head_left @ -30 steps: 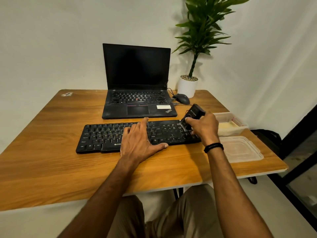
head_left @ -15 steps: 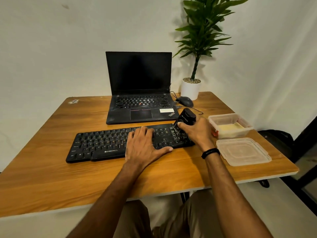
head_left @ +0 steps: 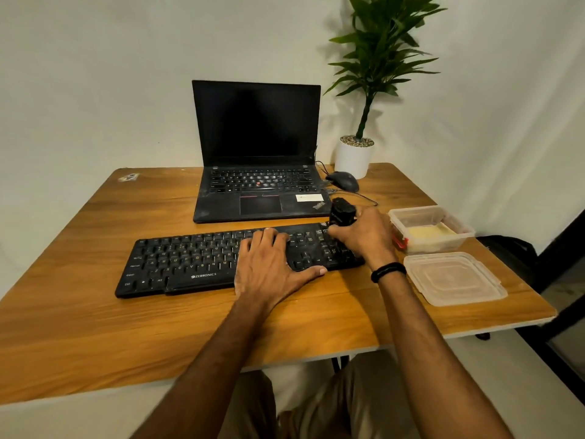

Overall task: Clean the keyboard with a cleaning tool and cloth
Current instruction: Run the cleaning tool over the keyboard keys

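Keyboard [head_left: 183, 264]: black, Zebronics mark on its near edge, lying lengthwise across the middle of the wooden table [head_left: 95, 327], slightly skewed, with the right end farther away.

Left hand [head_left: 272, 264]: palm down on the keys right of centre. Fingers are straight and spread, pointing away. The thumb stretches right along the keyboard's near edge.

Right hand [head_left: 367, 236]: at the keyboard's far right end, with a black band [head_left: 387, 271] on the wrist. Fingers are curled round a black cleaning tool [head_left: 342, 212], which stands upright with its top clear above the knuckles. Its lower end is hidden behind the fingers, so I cannot tell whether it touches the keys.

Right of the keyboard, near the table's right edge: a clear plastic lid [head_left: 456, 278], lying flat. Just beyond it is a clear plastic container [head_left: 430, 229], open, with a red clip at its near left corner. A flat pale yellow layer [head_left: 427, 231] lies inside; I cannot tell what it is.

Beyond the keyboard: a black ThinkPad laptop [head_left: 256, 153], open, screen dark. A black mouse [head_left: 343, 180] sits just right of it, cable trailing toward the container. A green plant in a white pot [head_left: 354, 156] is at the far edge, close to the wall. A small sticker [head_left: 128, 177] marks the far left corner.
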